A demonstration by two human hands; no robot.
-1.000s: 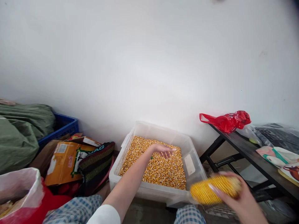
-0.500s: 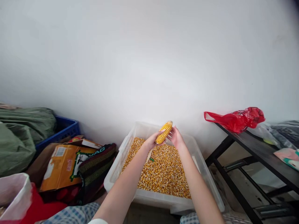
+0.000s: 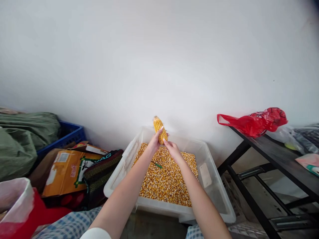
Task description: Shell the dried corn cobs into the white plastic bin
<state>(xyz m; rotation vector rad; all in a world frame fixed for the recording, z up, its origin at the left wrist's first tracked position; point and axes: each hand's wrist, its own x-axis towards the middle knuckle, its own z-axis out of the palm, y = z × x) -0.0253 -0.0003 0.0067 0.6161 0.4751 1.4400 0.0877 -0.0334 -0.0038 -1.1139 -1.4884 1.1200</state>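
An ear of corn (image 3: 159,127), yellow and covered in kernels, is held up above a translucent plastic bin (image 3: 221,192). My left hand (image 3: 155,142) wraps round its lower part, thumb across the front. At the lower end, my right hand (image 3: 171,148) has its thumb and fingers closed against the cob. Loose corn kernels (image 3: 166,182) lie in a thick layer inside the bin. Among them sits a small green piece (image 3: 158,165), its kind unclear.
To the right stands a black metal-framed table (image 3: 271,149) with a red plastic bag (image 3: 261,121) on it. Left of the bin are an orange cardboard box (image 3: 64,172), a dark mesh bag (image 3: 103,172), a blue crate (image 3: 77,132) and a red and white sack (image 3: 22,202).
The ear of corn has moved left and up, and its top now tilts left instead of right. My right hand has shifted from its upper end to its lower end.
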